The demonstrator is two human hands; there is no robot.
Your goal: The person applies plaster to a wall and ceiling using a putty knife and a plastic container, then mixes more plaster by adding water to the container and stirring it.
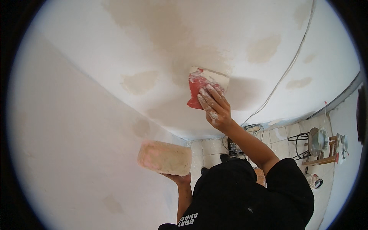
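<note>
My right hand (pixel 213 107) grips a red plastic putty spreader (pixel 197 85), its fingers spread over the back of it. Beige putty coats the spreader's upper edge, which lies against the white wall (pixel 218 23). White smears cover the fingers of that hand. Lower and to the left, my left hand (pixel 179 178) supports a rounded rectangular tub (pixel 164 157) from beneath. Beige putty with pinkish patches along the rim shows in the tub; most of my left fingers are hidden under it.
Beige patches (pixel 264 48) mark the wall, and a cable (pixel 285 71) runs down it at right. Another wall (pixel 76 153) meets it at left. On the tiled floor (pixel 276 135) stand a wooden stool (pixel 320 159), a round-topped stool (pixel 312 142) and a crumpled bag (pixel 316 181).
</note>
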